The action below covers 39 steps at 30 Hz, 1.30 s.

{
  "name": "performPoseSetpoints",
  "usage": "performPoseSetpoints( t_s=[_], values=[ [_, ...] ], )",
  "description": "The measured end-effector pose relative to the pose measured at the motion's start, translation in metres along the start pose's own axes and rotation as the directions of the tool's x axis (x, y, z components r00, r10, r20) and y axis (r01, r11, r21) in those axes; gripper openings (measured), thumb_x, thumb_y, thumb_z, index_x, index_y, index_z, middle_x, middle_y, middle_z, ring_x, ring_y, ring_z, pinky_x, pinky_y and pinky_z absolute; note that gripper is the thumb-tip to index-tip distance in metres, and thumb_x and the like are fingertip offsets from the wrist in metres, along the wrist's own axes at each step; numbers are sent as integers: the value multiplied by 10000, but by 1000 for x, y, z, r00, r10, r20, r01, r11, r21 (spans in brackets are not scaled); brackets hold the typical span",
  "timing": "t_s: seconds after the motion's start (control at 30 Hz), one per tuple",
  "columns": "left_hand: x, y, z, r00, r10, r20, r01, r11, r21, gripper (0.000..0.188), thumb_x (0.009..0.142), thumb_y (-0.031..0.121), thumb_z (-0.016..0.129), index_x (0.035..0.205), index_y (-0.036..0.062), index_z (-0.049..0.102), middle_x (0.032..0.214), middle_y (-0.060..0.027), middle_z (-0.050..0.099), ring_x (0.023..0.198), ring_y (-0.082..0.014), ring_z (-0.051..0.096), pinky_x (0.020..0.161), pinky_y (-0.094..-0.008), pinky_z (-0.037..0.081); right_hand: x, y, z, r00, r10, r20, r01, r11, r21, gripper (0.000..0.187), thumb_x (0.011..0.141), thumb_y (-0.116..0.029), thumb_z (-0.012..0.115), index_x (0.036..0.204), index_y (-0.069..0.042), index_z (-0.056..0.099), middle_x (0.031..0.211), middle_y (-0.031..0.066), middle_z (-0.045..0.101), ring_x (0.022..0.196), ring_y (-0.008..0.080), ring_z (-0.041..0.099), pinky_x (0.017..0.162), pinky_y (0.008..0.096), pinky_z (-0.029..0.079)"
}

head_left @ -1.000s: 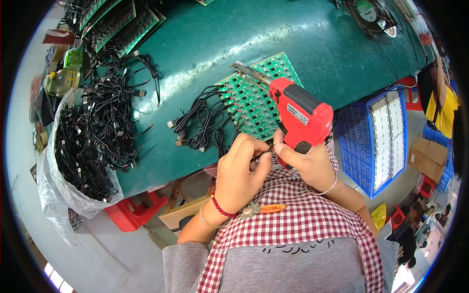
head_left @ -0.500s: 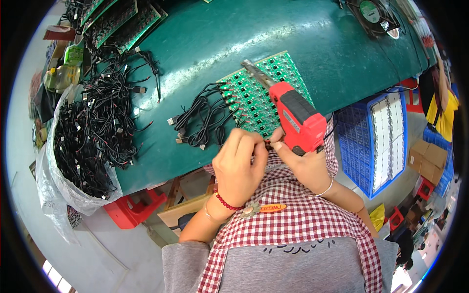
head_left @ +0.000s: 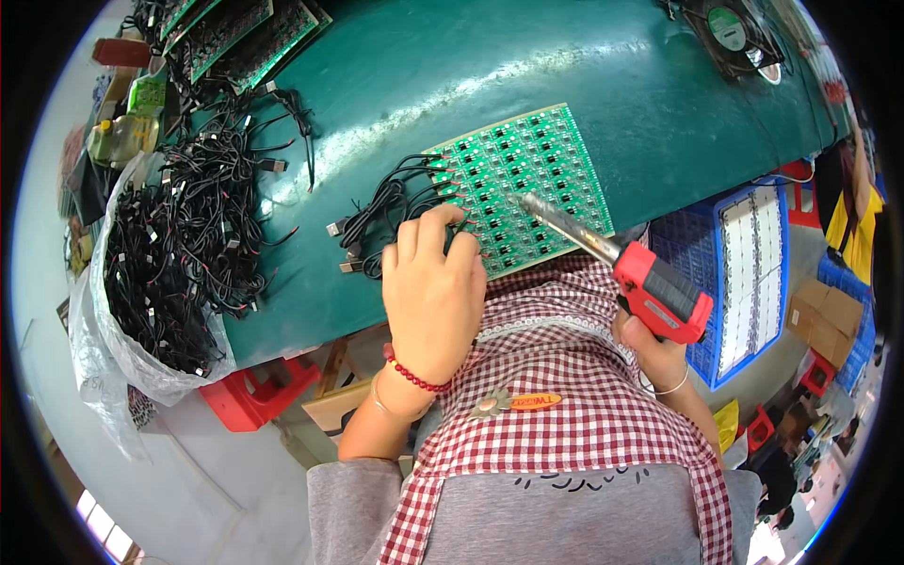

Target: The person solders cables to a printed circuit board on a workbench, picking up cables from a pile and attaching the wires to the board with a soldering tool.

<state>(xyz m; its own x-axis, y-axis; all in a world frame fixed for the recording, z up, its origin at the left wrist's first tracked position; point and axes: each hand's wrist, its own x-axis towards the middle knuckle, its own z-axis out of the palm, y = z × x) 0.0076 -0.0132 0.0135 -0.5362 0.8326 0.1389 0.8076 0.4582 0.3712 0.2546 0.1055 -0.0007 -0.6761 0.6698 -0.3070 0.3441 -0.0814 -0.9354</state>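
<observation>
A green circuit board panel (head_left: pixel 532 174) lies on the green table (head_left: pixel 471 75) in front of me. Black cables (head_left: pixel 391 202) run from its left edge. My left hand (head_left: pixel 433 287) rests palm down on the board's lower left corner, fingers curled over the cable ends; what it pinches is hidden. My right hand (head_left: pixel 650 348) grips a red soldering gun (head_left: pixel 654 292). The gun's metal barrel (head_left: pixel 565 226) points up and left, with its tip over the board's lower middle.
A clear plastic bag full of black cables (head_left: pixel 160 273) hangs at the table's left edge, with loose cables (head_left: pixel 226 160) beside it. More circuit boards (head_left: pixel 240 33) lie at the back left. A blue crate (head_left: pixel 744 273) stands at right, a fan (head_left: pixel 734 33) at the back right.
My hands were together near my chest. The left hand has moved up onto the board, and the right hand has dropped to the right, bringing the gun's tip down over the board.
</observation>
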Motion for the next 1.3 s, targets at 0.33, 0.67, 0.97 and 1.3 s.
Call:
performPoseSetpoints(
  t_s=[0.33,0.67,0.97,1.3],
  values=[
    [1,-4,12,998,-35,-53,33,999,-29,131,691,22,653,772,78,566,1064,-23,585,977,-217,536,792,-366,362,-16,14,-13,972,165,168,-170,985,17,241,821,-145,729,1026,-60,634,945,20,620,850,143,581,778,314,477],
    [2,-2,10,998,-45,-43,44,999,-21,132,692,29,645,780,68,555,1041,-26,576,950,-219,534,786,-366,355,-5,3,1,982,79,173,-58,991,-125,242,757,-201,742,913,-66,617,791,55,558,687,203,547,603,328,418],
    [1,-3,11,997,-52,-57,49,998,-49,124,695,27,637,780,55,552,1038,-39,579,949,-223,537,787,-367,352,-4,1,2,986,7,166,23,983,-180,238,734,-162,738,912,-52,623,792,67,567,675,212,553,606,333,425],
    [2,-2,12,997,-51,-64,48,998,-41,118,700,28,636,784,49,556,1035,-41,580,939,-222,538,785,-365,352,-10,-2,-2,973,187,136,-179,981,-68,244,792,-170,737,971,-52,619,886,45,586,797,182,565,723,319,454]
  ],
)
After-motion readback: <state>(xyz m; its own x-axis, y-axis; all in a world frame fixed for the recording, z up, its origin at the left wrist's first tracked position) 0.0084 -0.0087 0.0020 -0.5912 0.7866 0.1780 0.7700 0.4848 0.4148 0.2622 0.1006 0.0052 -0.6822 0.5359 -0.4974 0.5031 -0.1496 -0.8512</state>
